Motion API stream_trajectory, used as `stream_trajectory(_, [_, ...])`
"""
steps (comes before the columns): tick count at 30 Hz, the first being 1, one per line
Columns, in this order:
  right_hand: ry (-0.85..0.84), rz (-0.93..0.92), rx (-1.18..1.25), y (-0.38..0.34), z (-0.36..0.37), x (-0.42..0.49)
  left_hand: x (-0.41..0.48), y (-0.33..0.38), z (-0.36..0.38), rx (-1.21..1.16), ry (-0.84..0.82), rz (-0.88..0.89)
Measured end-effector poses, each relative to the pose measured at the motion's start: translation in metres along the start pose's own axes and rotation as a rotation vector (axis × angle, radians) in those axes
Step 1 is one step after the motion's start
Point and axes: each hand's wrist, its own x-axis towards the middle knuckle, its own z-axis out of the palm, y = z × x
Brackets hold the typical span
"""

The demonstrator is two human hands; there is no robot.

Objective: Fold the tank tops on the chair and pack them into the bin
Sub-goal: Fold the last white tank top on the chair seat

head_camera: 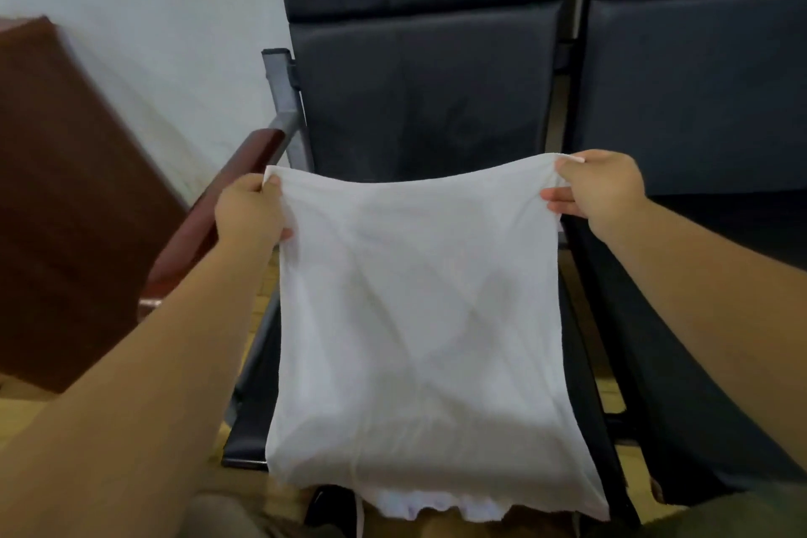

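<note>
A white tank top hung spread out above the seat of a dark padded chair, its lower edge reaching past the seat's front edge. The left hand pinched its top left corner and the right hand pinched its top right corner, fingers curled round the cloth. A wooden armrest ran along the chair's left side, a second dark chair stood at its right, and a brown cabinet stood further left.

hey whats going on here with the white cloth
A person holds a white tank top by its two upper corners, left hand pinching one and right hand the other, spread over a black chair. More white cloth shows under its lower edge. No bin is in view.
</note>
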Motion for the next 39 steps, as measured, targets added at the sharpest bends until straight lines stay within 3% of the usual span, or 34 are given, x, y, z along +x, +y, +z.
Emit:
stream_trajectory(7, [0.044,-0.064,-0.239,0.059,0.049,0.081,0.075,-0.057,0.063,0.305,0.035,0.005])
stream_trajectory(14, [0.094,-0.057,-0.158,0.089,0.076,0.129,0.116,-0.067,0.109,0.263,-0.002,-0.062])
stream_trajectory(16, [0.116,-0.018,-0.128,0.090,0.082,0.137,0.119,-0.073,0.117,0.273,0.010,-0.071])
stream_trajectory(21, [0.061,-0.067,-0.368,0.105,0.085,0.145,0.114,-0.091,0.130,0.571,-0.074,0.012])
stream_trajectory(27, [0.007,-0.136,-0.482,0.106,0.073,0.125,0.101,-0.082,0.121,0.594,-0.095,0.001])
stream_trajectory(32, [-0.101,-0.141,-0.672,0.090,0.062,0.095,0.067,-0.057,0.101,0.749,-0.215,-0.066])
stream_trajectory(35, [-0.176,-0.025,-0.667,0.083,0.052,0.070,0.042,-0.047,0.079,0.778,-0.344,-0.119])
stream_trajectory(39, [-0.364,0.170,-0.740,0.077,0.026,0.020,0.004,-0.044,0.038,0.648,-0.536,-0.244])
